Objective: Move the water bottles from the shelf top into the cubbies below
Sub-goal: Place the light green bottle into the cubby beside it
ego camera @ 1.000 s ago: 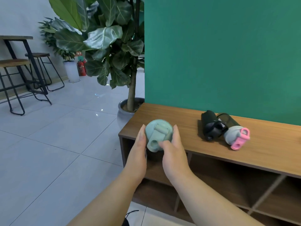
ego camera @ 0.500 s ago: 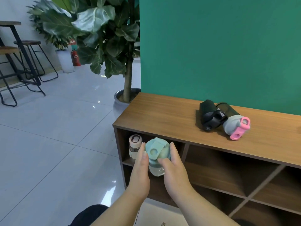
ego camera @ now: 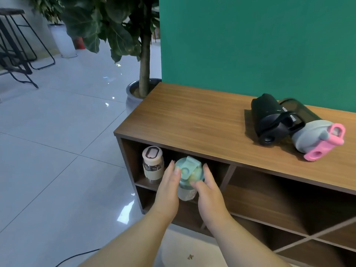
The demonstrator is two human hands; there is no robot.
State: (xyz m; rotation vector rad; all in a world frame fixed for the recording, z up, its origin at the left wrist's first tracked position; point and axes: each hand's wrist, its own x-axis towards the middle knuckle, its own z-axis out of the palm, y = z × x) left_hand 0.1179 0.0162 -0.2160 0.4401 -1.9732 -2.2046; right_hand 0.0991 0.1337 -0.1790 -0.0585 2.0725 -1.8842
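A mint-green bottle (ego camera: 187,175) stands upright at the mouth of the top-left cubby, clasped between my left hand (ego camera: 168,186) and my right hand (ego camera: 207,188). Beside it, deeper in the same cubby, stands a beige-lidded clear bottle (ego camera: 152,164). On the wooden shelf top (ego camera: 192,120) lie two bottles on their sides at the right: a black one (ego camera: 267,117) and a dark one with a grey lid and pink spout (ego camera: 316,134), touching each other.
A potted tree (ego camera: 143,60) stands at the shelf's left end against the green wall (ego camera: 250,41). Stools (ego camera: 23,45) are far left on the tiled floor. More open cubbies (ego camera: 269,201) run to the right and below. A black cable lies on the floor.
Both hands carried the mint-green bottle down from the shelf top to the front of the top-left cubby. The view tilted down, showing the beige-lidded bottle inside.
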